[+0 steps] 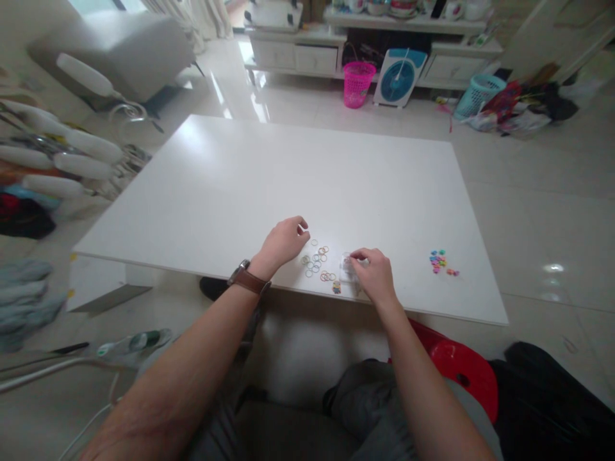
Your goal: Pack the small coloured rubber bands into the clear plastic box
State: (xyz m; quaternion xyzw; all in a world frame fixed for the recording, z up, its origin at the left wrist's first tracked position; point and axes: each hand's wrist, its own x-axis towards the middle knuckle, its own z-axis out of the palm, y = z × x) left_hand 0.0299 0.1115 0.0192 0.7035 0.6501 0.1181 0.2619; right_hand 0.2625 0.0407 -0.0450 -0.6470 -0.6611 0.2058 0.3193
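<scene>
My left hand [287, 238] hovers just left of a loose group of small thin rings [316, 258]. Its fingers are curled, with a gap between thumb and forefinger and nothing visible in them. The rings look tan, greenish and orange, perhaps rubber bands. To their right sits a small clear container [345, 272] by the table's front edge. My right hand [373, 270] is at this container, thumb and forefinger pinched together over its top. What the pinch holds is too small to make out. Below the rings lies a small yellow and blue figure [336, 287].
A white table [317, 173] spreads before me. Several small colourful pieces [438, 262] lie at its right. A red stool [464, 371] stands below the right front edge. Beyond are a pink basket [358, 85], a blue fan [400, 77] and a teal basket [478, 96].
</scene>
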